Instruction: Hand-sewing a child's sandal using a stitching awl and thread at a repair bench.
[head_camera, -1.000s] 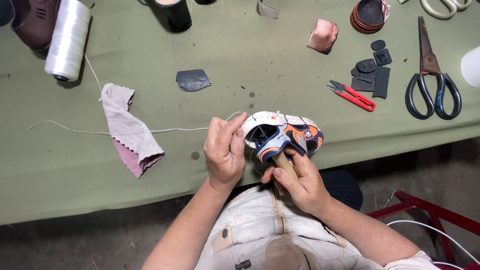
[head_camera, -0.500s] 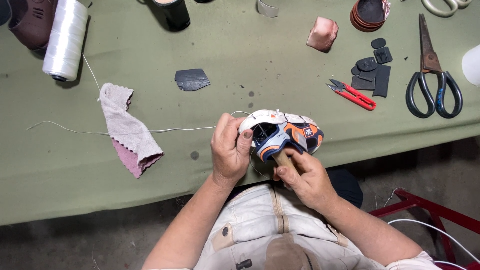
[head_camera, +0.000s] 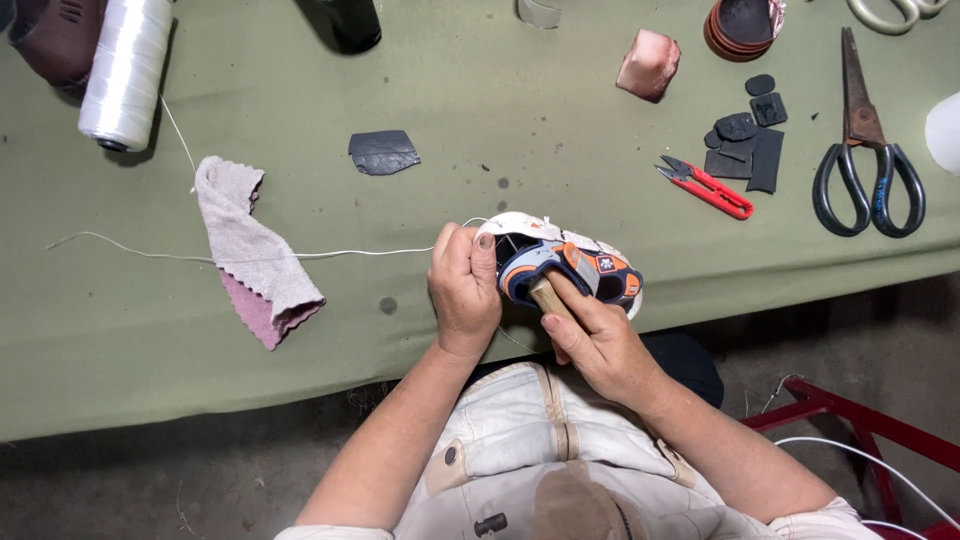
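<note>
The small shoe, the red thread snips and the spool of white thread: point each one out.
small shoe (head_camera: 585, 268), head view, on its grey and orange side panel.
red thread snips (head_camera: 712, 189), head view, on the red handle.
spool of white thread (head_camera: 127, 70), head view, on the wound thread at mid-length.

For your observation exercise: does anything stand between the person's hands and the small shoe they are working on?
Nothing visible does. The left hand grips the heel end of the shoe directly, and the right hand holds a wooden-handled tool pushed into the shoe's opening. The white thread trails off to the left.
</note>
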